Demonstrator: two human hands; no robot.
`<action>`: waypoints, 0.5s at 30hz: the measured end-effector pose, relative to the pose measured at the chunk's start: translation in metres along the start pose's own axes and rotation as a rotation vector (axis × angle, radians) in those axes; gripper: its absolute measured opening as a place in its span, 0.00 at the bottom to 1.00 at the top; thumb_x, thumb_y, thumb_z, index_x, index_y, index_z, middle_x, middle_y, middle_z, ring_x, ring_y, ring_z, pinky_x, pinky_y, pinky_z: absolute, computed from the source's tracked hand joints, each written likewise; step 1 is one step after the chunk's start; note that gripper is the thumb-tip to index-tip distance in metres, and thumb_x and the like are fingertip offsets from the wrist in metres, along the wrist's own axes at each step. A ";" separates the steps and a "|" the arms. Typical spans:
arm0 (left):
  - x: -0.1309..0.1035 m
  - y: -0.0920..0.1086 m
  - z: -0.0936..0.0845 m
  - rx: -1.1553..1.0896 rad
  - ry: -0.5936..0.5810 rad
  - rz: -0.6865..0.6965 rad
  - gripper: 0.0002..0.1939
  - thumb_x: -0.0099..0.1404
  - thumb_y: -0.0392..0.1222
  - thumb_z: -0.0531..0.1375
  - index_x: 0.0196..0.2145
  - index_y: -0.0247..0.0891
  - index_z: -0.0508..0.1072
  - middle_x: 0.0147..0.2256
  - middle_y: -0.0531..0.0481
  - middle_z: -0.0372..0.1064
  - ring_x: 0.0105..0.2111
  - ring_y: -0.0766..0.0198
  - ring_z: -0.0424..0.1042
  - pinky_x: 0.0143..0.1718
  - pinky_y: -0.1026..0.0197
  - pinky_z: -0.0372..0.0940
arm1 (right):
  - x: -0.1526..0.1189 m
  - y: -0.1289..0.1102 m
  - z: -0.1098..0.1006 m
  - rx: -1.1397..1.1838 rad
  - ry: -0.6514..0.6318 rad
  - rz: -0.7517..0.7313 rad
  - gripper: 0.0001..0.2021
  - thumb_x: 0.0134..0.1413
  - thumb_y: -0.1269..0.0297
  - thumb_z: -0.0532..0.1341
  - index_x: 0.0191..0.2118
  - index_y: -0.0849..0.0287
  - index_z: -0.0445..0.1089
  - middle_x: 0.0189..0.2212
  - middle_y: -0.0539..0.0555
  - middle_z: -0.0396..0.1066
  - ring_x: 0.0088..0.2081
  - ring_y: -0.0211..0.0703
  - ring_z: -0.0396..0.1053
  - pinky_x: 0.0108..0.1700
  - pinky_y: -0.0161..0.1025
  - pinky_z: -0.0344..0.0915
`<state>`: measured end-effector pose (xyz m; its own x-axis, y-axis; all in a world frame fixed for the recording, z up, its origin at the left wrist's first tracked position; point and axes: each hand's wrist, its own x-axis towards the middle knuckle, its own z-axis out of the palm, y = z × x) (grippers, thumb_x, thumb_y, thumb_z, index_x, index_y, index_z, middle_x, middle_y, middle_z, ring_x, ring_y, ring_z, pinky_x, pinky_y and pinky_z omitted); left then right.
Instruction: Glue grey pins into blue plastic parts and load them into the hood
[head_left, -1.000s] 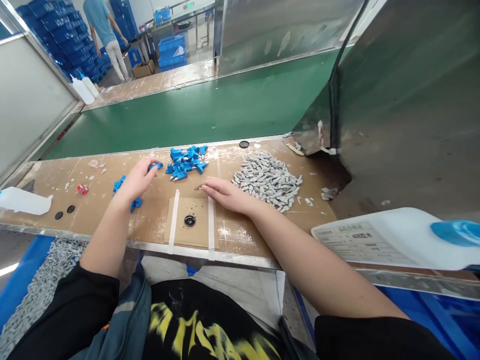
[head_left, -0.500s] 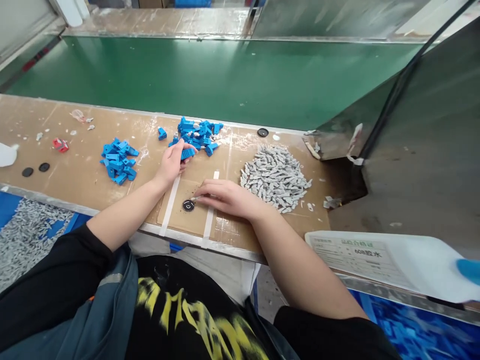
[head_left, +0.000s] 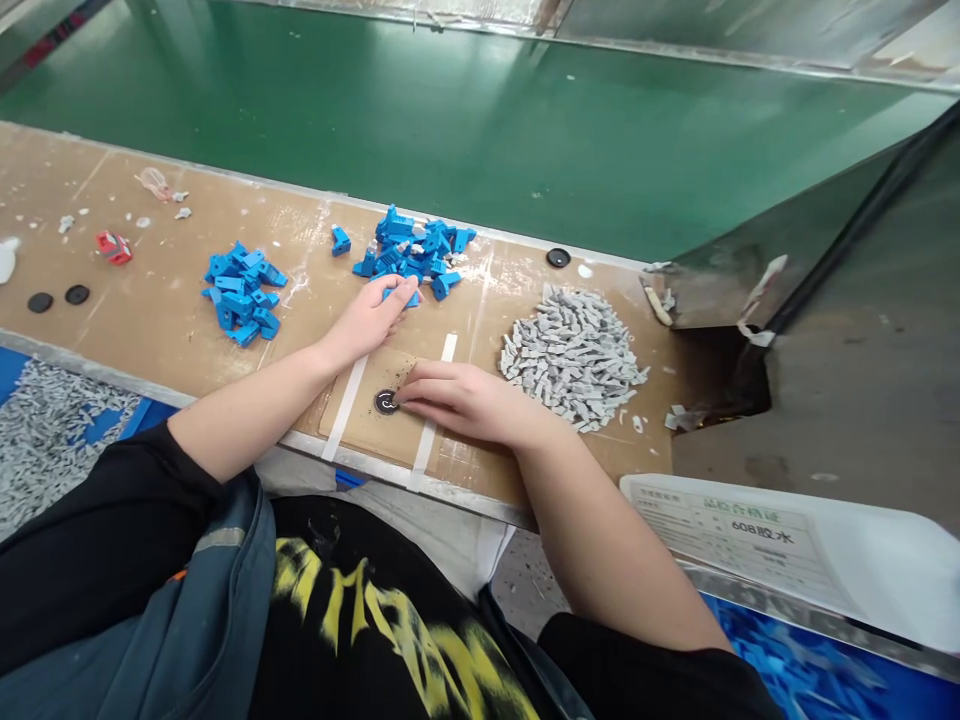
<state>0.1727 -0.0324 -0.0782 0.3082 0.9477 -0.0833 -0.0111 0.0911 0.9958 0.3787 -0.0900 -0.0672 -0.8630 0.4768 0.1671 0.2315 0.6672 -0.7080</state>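
Note:
My left hand [head_left: 381, 310] is closed around a blue plastic part [head_left: 402, 297], just in front of a pile of blue parts [head_left: 420, 250]. My right hand [head_left: 457, 398] has its fingertips pinched at the edge of a small round black dish [head_left: 386, 401]. What lies between those fingertips is too small to make out. The dish rests on a cardboard piece [head_left: 375, 430] taped down with white strips. A heap of small grey parts [head_left: 574, 360] lies right of my right hand. Farther left sits another pile of blue parts [head_left: 241, 293].
A green conveyor belt [head_left: 450, 130] runs behind the bench. At the left are a red object [head_left: 113, 248] and black discs [head_left: 77, 294]. Another black disc [head_left: 558, 258] sits at the bench's back edge. A white labelled container [head_left: 795, 550] stands at the right, near a metal panel [head_left: 862, 350].
The view has shifted. My left hand has turned, so its back now covers more of the blue part. My right fingertips have moved onto the edge of the black dish.

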 end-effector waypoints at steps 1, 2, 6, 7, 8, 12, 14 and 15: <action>0.000 -0.001 0.000 0.034 0.010 0.049 0.25 0.75 0.66 0.57 0.35 0.40 0.64 0.25 0.57 0.50 0.20 0.70 0.50 0.21 0.64 0.49 | 0.001 0.000 0.001 0.009 -0.011 0.003 0.15 0.77 0.59 0.53 0.52 0.55 0.77 0.47 0.59 0.77 0.48 0.46 0.77 0.51 0.44 0.74; 0.000 -0.002 -0.001 0.074 0.025 0.098 0.27 0.74 0.68 0.56 0.33 0.40 0.63 0.25 0.56 0.51 0.21 0.69 0.53 0.23 0.63 0.51 | 0.001 -0.001 0.001 0.022 -0.022 -0.002 0.16 0.77 0.59 0.53 0.52 0.55 0.77 0.47 0.59 0.77 0.48 0.46 0.77 0.52 0.44 0.74; -0.002 -0.002 -0.003 0.270 0.046 0.182 0.30 0.75 0.68 0.53 0.28 0.40 0.61 0.25 0.52 0.57 0.26 0.64 0.61 0.28 0.61 0.57 | 0.004 -0.003 0.002 0.085 -0.007 -0.038 0.15 0.76 0.59 0.54 0.52 0.55 0.78 0.46 0.60 0.78 0.48 0.46 0.77 0.52 0.45 0.75; -0.003 -0.002 -0.004 0.316 0.037 0.181 0.30 0.76 0.66 0.52 0.27 0.39 0.61 0.24 0.52 0.58 0.27 0.64 0.62 0.29 0.60 0.57 | 0.004 -0.003 0.002 0.099 0.032 -0.032 0.15 0.76 0.58 0.55 0.52 0.55 0.78 0.45 0.59 0.78 0.47 0.46 0.77 0.51 0.45 0.75; -0.003 -0.001 -0.004 0.357 0.025 0.183 0.29 0.76 0.65 0.51 0.26 0.39 0.60 0.24 0.52 0.58 0.27 0.63 0.62 0.29 0.60 0.57 | 0.003 -0.003 0.001 0.108 0.089 -0.018 0.15 0.75 0.57 0.55 0.51 0.54 0.78 0.44 0.59 0.79 0.47 0.46 0.77 0.50 0.45 0.75; -0.003 0.000 -0.006 0.415 -0.005 0.161 0.27 0.76 0.59 0.51 0.23 0.39 0.58 0.23 0.52 0.58 0.26 0.64 0.60 0.30 0.59 0.57 | 0.000 0.001 -0.001 0.080 0.523 0.125 0.12 0.71 0.53 0.61 0.44 0.51 0.79 0.39 0.56 0.80 0.42 0.48 0.77 0.47 0.48 0.75; -0.001 -0.002 -0.006 0.386 0.009 0.113 0.25 0.75 0.57 0.51 0.23 0.40 0.58 0.23 0.52 0.59 0.26 0.64 0.60 0.29 0.60 0.58 | -0.001 0.006 -0.001 0.069 0.731 0.199 0.11 0.69 0.52 0.63 0.43 0.51 0.78 0.37 0.56 0.80 0.39 0.48 0.77 0.45 0.49 0.75; -0.001 -0.003 -0.006 0.369 0.021 0.091 0.24 0.74 0.56 0.51 0.24 0.40 0.59 0.23 0.52 0.59 0.26 0.64 0.61 0.29 0.60 0.59 | -0.001 0.008 -0.001 0.069 0.795 0.228 0.11 0.68 0.52 0.64 0.43 0.52 0.78 0.37 0.55 0.79 0.38 0.48 0.77 0.45 0.48 0.75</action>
<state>0.1672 -0.0318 -0.0810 0.3025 0.9531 0.0091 0.3070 -0.1065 0.9457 0.3820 -0.0847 -0.0722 -0.2178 0.8756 0.4311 0.3117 0.4810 -0.8194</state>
